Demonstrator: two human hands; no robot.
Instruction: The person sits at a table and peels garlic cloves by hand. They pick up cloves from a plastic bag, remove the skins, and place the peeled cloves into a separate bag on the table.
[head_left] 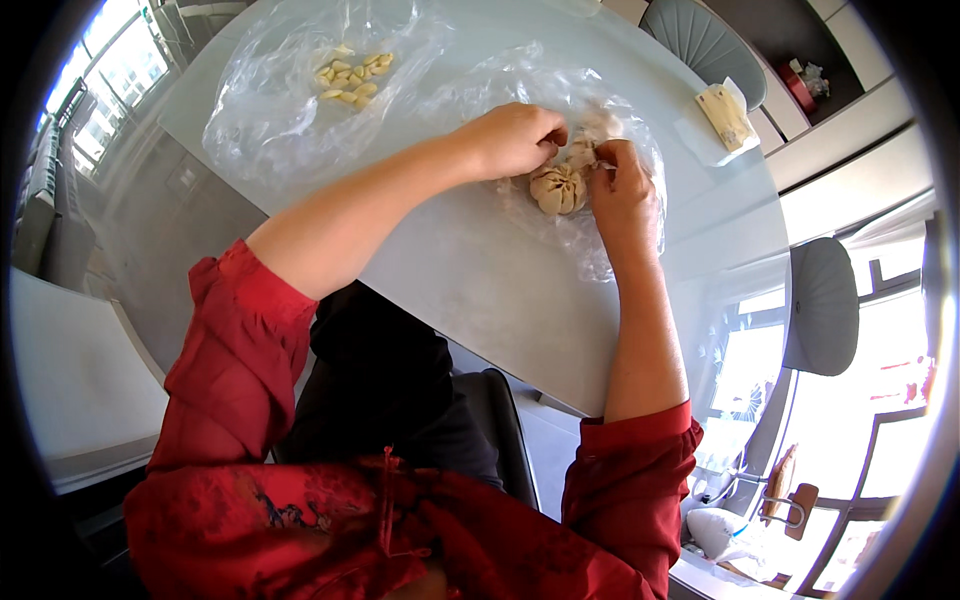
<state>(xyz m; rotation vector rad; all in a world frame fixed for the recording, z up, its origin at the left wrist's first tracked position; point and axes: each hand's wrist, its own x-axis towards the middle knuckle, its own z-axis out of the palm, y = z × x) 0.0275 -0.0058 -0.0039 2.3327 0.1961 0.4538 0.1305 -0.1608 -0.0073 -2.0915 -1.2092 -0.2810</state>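
Garlic bulb (558, 190): one; plastic bags (250, 125): two; hands (513, 142): two.

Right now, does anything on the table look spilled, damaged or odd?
Nothing stands out. The peeled garlic cloves sit together on one crumpled clear plastic bag; a garlic bulb lies on a second plastic bag, near the left hand and right hand.

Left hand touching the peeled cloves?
Apart. The head view shows it: the peeled cloves lie well to the left of the left hand, with a plain gap between.
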